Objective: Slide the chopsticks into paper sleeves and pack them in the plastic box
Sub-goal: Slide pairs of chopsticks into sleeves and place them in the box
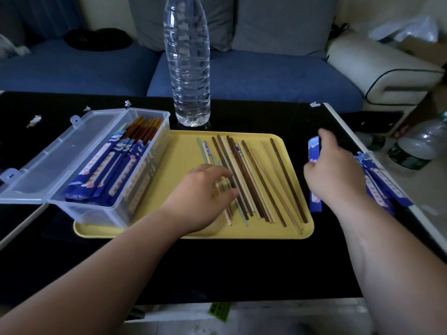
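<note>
Several loose chopsticks [261,180], brown, pale and light green, lie spread on a yellow tray [183,151]. My left hand [205,194] rests over their near left ends, fingers curled onto a few pale sticks. My right hand [336,170] reaches over a pile of blue paper sleeves [387,187] on the table right of the tray; one blue sleeve [314,148] shows under its fingers. Whether it grips that sleeve is hidden. A clear plastic box [106,211] with its lid [48,163] open stands on the tray's left end, holding several sleeved chopsticks [116,170].
A tall clear water bottle [187,64] stands behind the tray. The black table [217,267] ends in a white edge at the right. A blue sofa [254,78] runs behind it. Paper scraps [33,120] lie at the far left, bottles [420,146] on the floor right.
</note>
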